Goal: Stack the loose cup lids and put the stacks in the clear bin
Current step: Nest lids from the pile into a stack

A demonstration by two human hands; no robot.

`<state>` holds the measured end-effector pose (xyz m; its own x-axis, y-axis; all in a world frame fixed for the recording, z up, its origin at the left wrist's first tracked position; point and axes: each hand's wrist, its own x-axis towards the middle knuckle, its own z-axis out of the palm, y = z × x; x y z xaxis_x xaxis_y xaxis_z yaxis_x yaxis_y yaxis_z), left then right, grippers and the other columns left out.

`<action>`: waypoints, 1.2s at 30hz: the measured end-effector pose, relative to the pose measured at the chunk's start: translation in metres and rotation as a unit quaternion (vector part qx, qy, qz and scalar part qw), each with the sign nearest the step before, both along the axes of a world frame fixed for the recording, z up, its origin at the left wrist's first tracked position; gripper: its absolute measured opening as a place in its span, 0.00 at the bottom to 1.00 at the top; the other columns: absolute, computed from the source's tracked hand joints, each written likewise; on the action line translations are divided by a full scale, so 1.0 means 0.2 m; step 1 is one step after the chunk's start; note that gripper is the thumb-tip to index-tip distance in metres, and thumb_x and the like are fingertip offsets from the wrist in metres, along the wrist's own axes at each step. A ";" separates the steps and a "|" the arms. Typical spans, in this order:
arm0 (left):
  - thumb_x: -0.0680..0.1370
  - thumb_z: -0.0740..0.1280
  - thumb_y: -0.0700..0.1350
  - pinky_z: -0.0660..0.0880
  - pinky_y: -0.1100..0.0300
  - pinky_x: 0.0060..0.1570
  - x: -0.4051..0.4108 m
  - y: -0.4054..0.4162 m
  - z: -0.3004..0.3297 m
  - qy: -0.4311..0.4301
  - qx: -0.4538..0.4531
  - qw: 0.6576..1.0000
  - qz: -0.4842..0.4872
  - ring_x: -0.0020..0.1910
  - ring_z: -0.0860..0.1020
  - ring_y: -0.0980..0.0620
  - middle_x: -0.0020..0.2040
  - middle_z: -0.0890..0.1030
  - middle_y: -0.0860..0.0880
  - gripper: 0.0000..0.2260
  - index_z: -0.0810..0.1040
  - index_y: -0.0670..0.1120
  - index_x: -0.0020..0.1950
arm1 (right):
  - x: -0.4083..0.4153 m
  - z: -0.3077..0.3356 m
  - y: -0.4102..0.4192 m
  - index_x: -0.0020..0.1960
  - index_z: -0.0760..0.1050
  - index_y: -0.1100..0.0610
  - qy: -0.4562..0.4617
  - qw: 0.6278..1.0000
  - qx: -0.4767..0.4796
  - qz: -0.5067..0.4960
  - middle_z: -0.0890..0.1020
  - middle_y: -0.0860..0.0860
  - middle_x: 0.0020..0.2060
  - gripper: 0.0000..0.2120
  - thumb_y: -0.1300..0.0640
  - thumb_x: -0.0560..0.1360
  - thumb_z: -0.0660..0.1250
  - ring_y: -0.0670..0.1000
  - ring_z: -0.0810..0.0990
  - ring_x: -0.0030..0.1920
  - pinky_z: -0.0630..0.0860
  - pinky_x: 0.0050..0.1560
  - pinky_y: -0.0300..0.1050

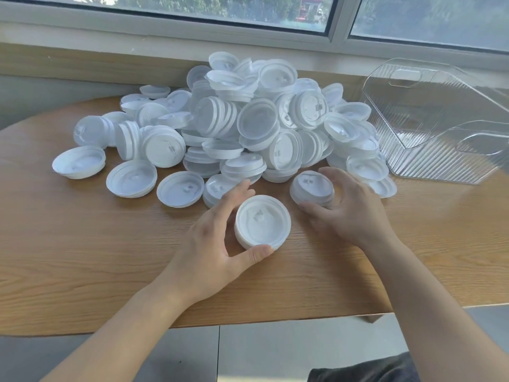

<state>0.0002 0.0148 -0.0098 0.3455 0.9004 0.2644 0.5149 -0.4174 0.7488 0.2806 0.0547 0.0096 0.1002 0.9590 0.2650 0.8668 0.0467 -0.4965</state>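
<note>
Nearest: two bare forearms reaching over wooden tabletop [82, 244]. Left hand [212, 244]: fingers curled round short stack of white lids [263, 221], thumb against near rim, fingertips at far-left rim; stack resting on tabletop, open side up. Right hand [349, 208]: fingers arched round second short stack [312, 187], thumb at near edge, fingertips over far-right side; stack just right of and beyond first stack. Beyond both sets of fingers: large heap of loose lids [234, 119], some nested in short runs, some lying singly at left edge. Right of and beyond right fingers: clear ribbed bin [440, 119], tilted, touching heap's right fringe. Behind heap: window sill [165, 31].
</note>
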 end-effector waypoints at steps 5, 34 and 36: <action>0.72 0.75 0.66 0.65 0.62 0.74 0.00 0.00 0.00 0.008 0.006 1.000 0.005 0.76 0.67 0.67 0.76 0.69 0.68 0.44 0.58 0.60 0.83 | 0.01 0.02 -0.05 0.72 0.72 0.41 0.002 1.000 0.016 0.021 0.77 0.39 0.63 0.36 0.33 0.67 0.77 0.48 0.77 0.60 0.73 0.60 0.49; 0.66 0.80 0.64 0.61 0.76 0.67 0.00 0.01 0.00 0.013 0.009 0.999 0.042 0.71 0.69 0.69 0.73 0.72 0.68 0.50 0.58 0.63 0.82 | -0.07 0.07 -0.15 0.70 0.75 0.45 0.106 0.966 0.019 0.234 0.82 0.41 0.50 0.30 0.61 0.73 0.80 0.48 0.81 0.60 0.70 0.64 0.33; 0.65 0.80 0.65 0.61 0.78 0.66 0.00 0.01 0.00 0.014 0.005 0.999 0.041 0.70 0.70 0.69 0.72 0.73 0.68 0.51 0.57 0.64 0.82 | -0.05 0.07 -0.15 0.64 0.80 0.45 0.064 0.966 -0.006 0.252 0.83 0.41 0.51 0.25 0.52 0.70 0.82 0.47 0.79 0.61 0.68 0.65 0.35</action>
<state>-0.0003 0.0170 -0.0094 0.2781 0.9234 0.2646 0.5680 -0.3802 0.7299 0.2712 0.0245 0.0237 -0.3485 0.8973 0.2708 0.6664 0.4404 -0.6016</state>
